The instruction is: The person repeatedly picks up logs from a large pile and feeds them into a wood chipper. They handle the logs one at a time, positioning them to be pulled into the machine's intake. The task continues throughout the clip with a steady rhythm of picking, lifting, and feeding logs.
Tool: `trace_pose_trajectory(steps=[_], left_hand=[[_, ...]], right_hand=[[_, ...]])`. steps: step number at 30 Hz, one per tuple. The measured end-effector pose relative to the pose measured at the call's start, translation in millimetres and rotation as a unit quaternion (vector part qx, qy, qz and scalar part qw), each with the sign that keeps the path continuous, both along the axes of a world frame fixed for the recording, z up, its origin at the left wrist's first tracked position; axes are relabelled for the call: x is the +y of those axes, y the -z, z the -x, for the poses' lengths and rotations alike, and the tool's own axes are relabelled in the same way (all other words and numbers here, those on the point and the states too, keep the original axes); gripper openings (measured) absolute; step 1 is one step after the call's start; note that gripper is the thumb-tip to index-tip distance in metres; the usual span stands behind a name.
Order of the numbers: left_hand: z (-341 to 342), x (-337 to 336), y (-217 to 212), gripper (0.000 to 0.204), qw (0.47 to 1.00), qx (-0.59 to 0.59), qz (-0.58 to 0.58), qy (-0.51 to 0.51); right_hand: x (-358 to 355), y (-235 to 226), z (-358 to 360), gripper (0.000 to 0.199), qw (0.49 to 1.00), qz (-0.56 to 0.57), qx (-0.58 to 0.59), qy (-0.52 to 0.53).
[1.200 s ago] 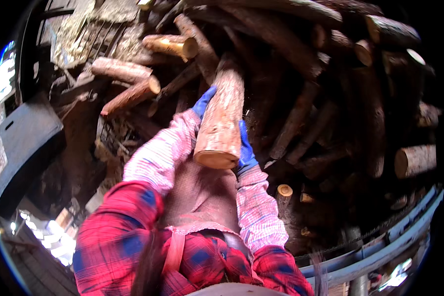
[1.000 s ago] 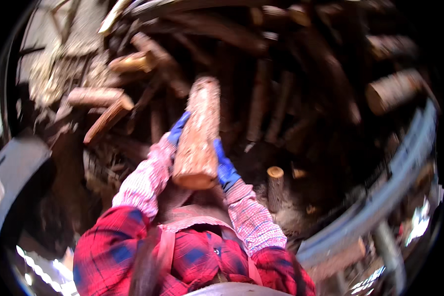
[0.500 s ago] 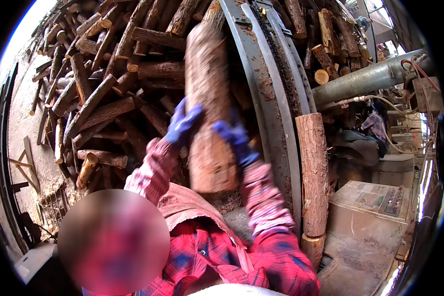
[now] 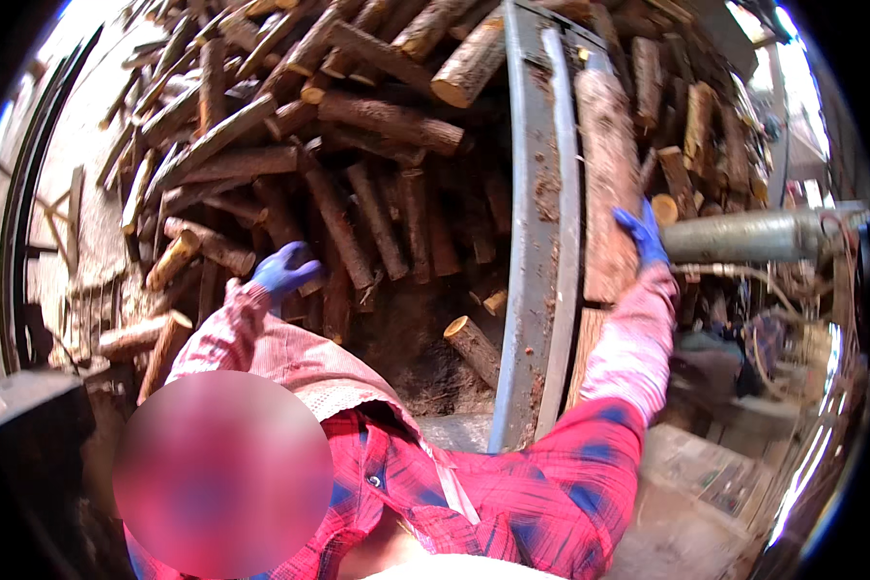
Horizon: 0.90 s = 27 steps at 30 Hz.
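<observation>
My right hand (image 4: 641,232), in a blue glove, presses flat against the side of a thick bark-covered log (image 4: 607,184) that lies lengthwise beside the grey metal beam (image 4: 536,232). My left hand (image 4: 285,271), also blue-gloved, is held out over the heap of logs (image 4: 358,164) with fingers apart and nothing in it. Both sleeves are pink cloth over a red plaid shirt.
Logs of many sizes fill the pit to the left of the beam, with a short cut piece (image 4: 474,346) near its bottom. A grey metal cylinder (image 4: 754,237) and hoses lie to the right, above a lower platform (image 4: 706,464). Curved rails (image 4: 19,222) run along the far left.
Both hands carried the thick log upright from the heap to the right. Now it lies past the metal beam, the left hand has let go and swung back, and the right hand stays on it.
</observation>
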<state>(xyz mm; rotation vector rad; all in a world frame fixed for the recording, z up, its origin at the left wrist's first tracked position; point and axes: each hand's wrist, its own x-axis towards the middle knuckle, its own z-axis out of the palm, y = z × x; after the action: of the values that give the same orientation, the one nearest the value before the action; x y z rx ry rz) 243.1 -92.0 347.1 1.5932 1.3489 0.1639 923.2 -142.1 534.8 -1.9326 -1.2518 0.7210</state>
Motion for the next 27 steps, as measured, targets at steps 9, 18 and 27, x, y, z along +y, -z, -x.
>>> trace_pose_trajectory(steps=[9, 18, 27], left_hand=[[155.5, -38.9, 51.7, 0.069, 0.97, 0.114, 0.114, -0.184], [139.0, 67.4, 125.8, 0.074, 0.965, 0.003, 0.177, -0.191], [208.5, 186.3, 287.3, 0.058, 0.805, -0.213, 0.375, -0.407]], right_hand=[[-79.2, 7.4, -41.3, 0.087, 0.982, 0.174, -0.057, 0.04], [208.9, 159.1, 356.8, 0.073, 0.959, 0.15, -0.154, -0.184], [435.5, 518.6, 583.7, 0.089, 0.841, 0.391, 0.353, 0.125]])
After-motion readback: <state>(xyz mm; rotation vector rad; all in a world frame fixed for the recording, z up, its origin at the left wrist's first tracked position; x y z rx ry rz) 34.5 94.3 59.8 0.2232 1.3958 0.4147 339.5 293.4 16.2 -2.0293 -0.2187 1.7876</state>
